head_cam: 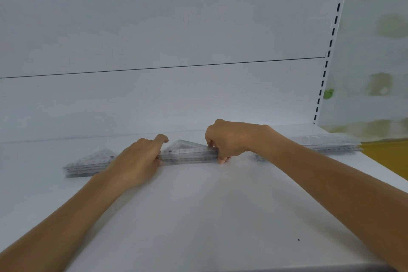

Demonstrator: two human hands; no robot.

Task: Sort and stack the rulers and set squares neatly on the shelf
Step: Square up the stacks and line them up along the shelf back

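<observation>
I see left hand curled on one end of set-square stack, right hand pinching other end. Second stack just outside left hand; rulers beyond right wrist.

White back panel with a dark horizontal seam, slotted upright at right, blurred greenish surface beyond

Three piles of clear plastic pieces lie in a row along the far side of the white shelf. The left set-square stack lies flat, apex pointing far. The middle set-square stack is gripped at its ends by the left hand and right hand. The ruler stack lies flat, far right.
</observation>
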